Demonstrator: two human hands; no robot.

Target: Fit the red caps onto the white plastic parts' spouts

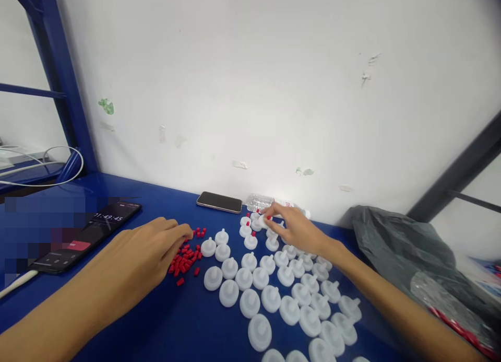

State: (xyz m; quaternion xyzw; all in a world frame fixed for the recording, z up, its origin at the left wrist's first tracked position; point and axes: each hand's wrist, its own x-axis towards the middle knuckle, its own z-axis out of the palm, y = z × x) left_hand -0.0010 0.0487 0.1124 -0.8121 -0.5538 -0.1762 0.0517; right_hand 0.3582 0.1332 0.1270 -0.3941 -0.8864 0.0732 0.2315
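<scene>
My left hand (pixel 151 252) is over the left side of a pile of small red caps (pixel 187 258), its fingers bent and pressed together at the tips. Whatever is between those fingertips is hidden. At the back of the table, my right hand (pixel 293 227) pinches a white round disc with a short nozzle (pixel 263 222), with a red cap at its tip. Beside it stand a few similar white discs (pixel 251 242) with red caps on their nozzles. Many uncapped white discs (pixel 244 279) lie spread between my hands and toward the front, nozzles mostly upward.
A lit phone (pixel 88 236) with a white cable lies at the left, and a dark-screened phone (pixel 219 202) near the wall. A clear plastic bottle (pixel 260 201) lies behind my right hand. At the right is a dark grey plastic bag (pixel 387 252). Blue frame posts (pixel 72 80) stand at the left.
</scene>
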